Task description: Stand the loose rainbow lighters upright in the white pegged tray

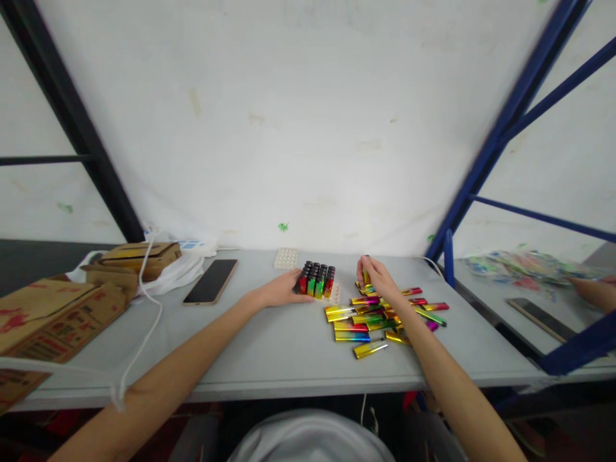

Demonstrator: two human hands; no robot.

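Several upright lighters (316, 282) with black tops and shiny red, green and gold bodies stand in rows in a pale tray (335, 295) with holes. The tray's right part shows open holes. My left hand (283, 289) is curled round the left side of this block, thumb along its near side. To the right, a gold lighter (366, 274) is upright in the closed fingers of my right hand (378, 277). Beneath that hand and wrist lies a loose pile of shiny lighters (366, 321) in gold, red, blue, green and purple, partly covered by my forearm.
A second pale holed tray (286, 258) lies near the wall. On the left are a phone (210, 282), cardboard boxes (62, 314) and a white cable (144, 269). Blue frame posts (452, 218) rise at right; beyond them lie another phone (541, 319) and another person's hand (594, 292).
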